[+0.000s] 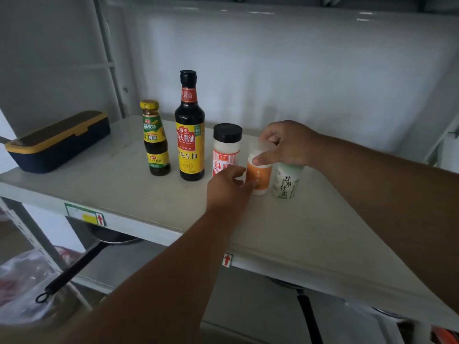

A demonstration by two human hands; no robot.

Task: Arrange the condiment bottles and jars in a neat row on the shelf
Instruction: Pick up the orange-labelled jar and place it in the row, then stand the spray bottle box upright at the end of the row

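Note:
Several condiments stand in a row on the pale shelf (pixel 149 207): a small dark sauce bottle with a yellow cap (pixel 155 137), a tall soy sauce bottle (pixel 190 127), a black-capped white jar with a red label (pixel 225 147), a small orange-labelled jar (pixel 259 178) and a white jar with green lettering (pixel 285 182). My left hand (pixel 227 189) grips the orange jar's lower side. My right hand (pixel 288 144) closes over its top from above, thumb on the rim, and hides the lid of the green-lettered jar.
A navy box with a yellow-edged lid (pixel 59 141) lies at the shelf's left end. A frying pan with a long black handle (pixel 82 259) rests on the shelf below, next to a plastic bag (pixel 24 279). Another black handle (pixel 308 316) shows lower right.

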